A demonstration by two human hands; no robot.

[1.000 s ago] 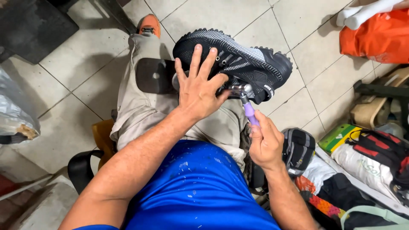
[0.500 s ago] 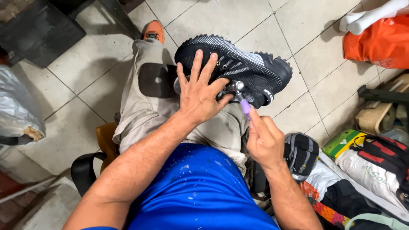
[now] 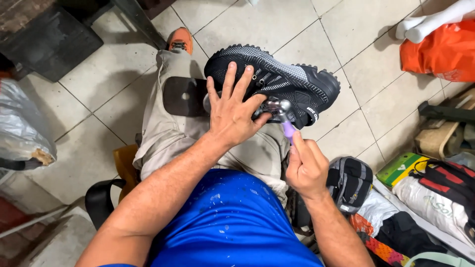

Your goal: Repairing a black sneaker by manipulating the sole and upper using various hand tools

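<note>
At the far left a grey bag [image 3: 22,131] sits on the tiled floor [image 3: 94,79], and a dark mat [image 3: 49,39] lies toward the upper left corner. The person sits with one leg in beige trousers [image 3: 163,133] stretched forward, an orange shoe [image 3: 180,39] at its end and a dark patch [image 3: 184,96] on the knee. Across the lap rests the black sneaker [image 3: 292,84], lying on its side with the toe toward the right, its upper edge overhanging the floor. The left hand [image 3: 232,111] lies flat on the sneaker with fingers spread wide, pressing rather than gripping, thumb close to the lacing. Just right of it the right hand [image 3: 307,168] is closed around the purple handle of a small hammer [image 3: 284,116], whose metal head sits at the sneaker's lace area, touching or nearly so; which, I cannot tell. The step in hand looks like tapping a fitting or eyelet into the upper while the other hand steadies the sneaker. The next blow would call for a short, controlled stroke kept clear of the thumb, with the flat hand holding the sneaker firmly against the lap so it does not roll. Further right a grey and black shoe [image 3: 351,183] lies by the thigh, a green box [image 3: 401,168] and bags [image 3: 445,193] beyond it, and an orange bag [image 3: 440,49] near the upper right corner.
</note>
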